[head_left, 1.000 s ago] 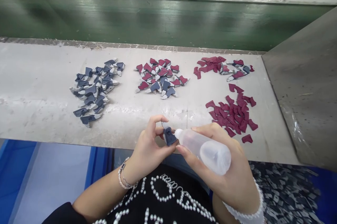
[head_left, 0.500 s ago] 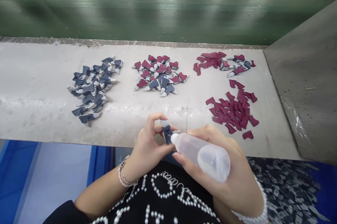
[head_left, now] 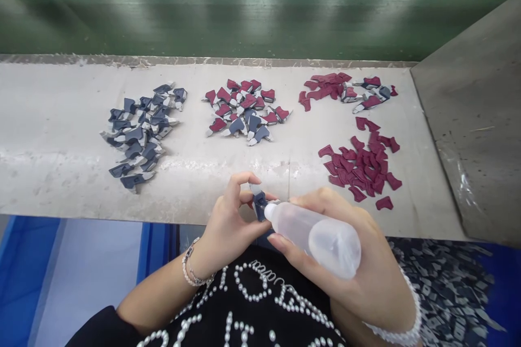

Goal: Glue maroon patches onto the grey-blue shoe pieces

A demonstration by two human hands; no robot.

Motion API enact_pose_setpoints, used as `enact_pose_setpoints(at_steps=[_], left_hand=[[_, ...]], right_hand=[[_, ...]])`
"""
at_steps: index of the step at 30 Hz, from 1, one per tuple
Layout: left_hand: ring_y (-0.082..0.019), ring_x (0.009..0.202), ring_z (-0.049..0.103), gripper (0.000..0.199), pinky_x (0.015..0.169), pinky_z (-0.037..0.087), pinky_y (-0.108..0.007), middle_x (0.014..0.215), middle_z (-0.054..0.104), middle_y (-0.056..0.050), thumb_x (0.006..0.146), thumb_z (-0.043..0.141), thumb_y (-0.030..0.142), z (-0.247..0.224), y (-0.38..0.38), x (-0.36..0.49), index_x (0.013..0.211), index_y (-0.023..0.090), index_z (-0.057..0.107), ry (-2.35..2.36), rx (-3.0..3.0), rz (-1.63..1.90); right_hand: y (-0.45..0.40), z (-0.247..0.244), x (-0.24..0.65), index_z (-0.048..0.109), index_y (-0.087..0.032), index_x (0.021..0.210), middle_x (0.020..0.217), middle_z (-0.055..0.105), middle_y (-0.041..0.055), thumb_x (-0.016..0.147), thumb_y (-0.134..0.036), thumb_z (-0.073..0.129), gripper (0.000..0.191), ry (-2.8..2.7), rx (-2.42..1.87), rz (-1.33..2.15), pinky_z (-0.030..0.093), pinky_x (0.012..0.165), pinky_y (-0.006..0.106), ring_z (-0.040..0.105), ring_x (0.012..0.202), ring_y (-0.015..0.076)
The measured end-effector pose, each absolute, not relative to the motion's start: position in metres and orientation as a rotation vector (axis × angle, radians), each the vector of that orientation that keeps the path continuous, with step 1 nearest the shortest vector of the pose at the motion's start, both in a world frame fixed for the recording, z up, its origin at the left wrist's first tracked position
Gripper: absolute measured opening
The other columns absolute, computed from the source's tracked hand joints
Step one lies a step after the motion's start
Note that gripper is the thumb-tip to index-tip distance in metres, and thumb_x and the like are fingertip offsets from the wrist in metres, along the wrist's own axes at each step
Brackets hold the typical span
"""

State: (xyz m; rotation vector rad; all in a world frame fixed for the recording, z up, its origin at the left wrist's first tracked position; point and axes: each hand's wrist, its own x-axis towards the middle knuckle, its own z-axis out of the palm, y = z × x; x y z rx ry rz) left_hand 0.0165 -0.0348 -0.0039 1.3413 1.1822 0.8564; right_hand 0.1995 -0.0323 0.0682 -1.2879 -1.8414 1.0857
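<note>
My left hand (head_left: 230, 216) pinches a small dark blue and grey plastic part (head_left: 259, 201) between thumb and fingers, just over the table's front edge. In my right hand (head_left: 345, 238) lies a translucent squeeze bottle (head_left: 315, 235), tilted so its white tip meets or nearly meets the part's recess; contact is hard to tell. Whether any liquid comes out does not show. Beyond my hands is a pile of grey parts, some with maroon and some with blue faces (head_left: 244, 111). Loose maroon pieces (head_left: 362, 168) are heaped to the right.
Blue and grey parts (head_left: 140, 138) form a pile on the left of the table (head_left: 52, 135). More maroon pieces (head_left: 323, 87) lie at the back right, beside a metal panel (head_left: 480, 119). Below the edge stand a blue bin of parts (head_left: 451, 287) and a blue-sided container (head_left: 20, 271).
The camera view has shifted slightly. Both hands keep the same hold, with the bottle's tip still at the blue and grey part.
</note>
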Motion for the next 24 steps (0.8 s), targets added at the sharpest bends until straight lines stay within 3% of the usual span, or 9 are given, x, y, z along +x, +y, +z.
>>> enact_pose_setpoints(at_steps=[8, 20, 24], left_hand=[[-0.013, 0.068, 0.069, 0.055, 0.064, 0.053, -0.023, 0.091, 0.076, 0.001, 0.076, 0.074, 0.009, -0.0058, -0.0349, 0.0163, 0.115, 0.027, 0.041, 1.166, 1.363, 0.869], [-0.013, 0.076, 0.075, 0.062, 0.072, 0.057, -0.021, 0.093, 0.079, 0.003, 0.073, 0.083, 0.008, -0.0073, -0.0316, 0.0149, 0.113, 0.030, 0.042, 1.177, 1.310, 0.901], [-0.012, 0.076, 0.075, 0.061, 0.071, 0.056, -0.019, 0.094, 0.079, 0.004, 0.073, 0.082, 0.008, -0.0066, -0.0321, 0.0147, 0.113, 0.030, 0.041, 1.167, 1.337, 0.895]], right_hand=[[-0.0308, 0.0665, 0.1991, 0.058, -0.026, 0.095, 0.078, 0.059, -0.0069, 0.088, -0.027, 0.074, 0.018, -1.809, -1.283, 1.074, 0.050, 0.058, 0.019, 0.059, 0.063, 0.0087], [-0.0318, 0.0737, 0.2065, 0.057, -0.024, 0.090, 0.070, 0.054, -0.0089, 0.089, -0.029, 0.072, 0.016, -1.959, -1.237, 1.147, 0.049, 0.053, 0.018, 0.053, 0.053, 0.0065], [-0.0308, 0.0715, 0.2047, 0.057, -0.024, 0.091, 0.073, 0.058, -0.0076, 0.089, -0.029, 0.072, 0.016, -1.916, -1.241, 1.167, 0.051, 0.055, 0.020, 0.058, 0.058, 0.0083]])
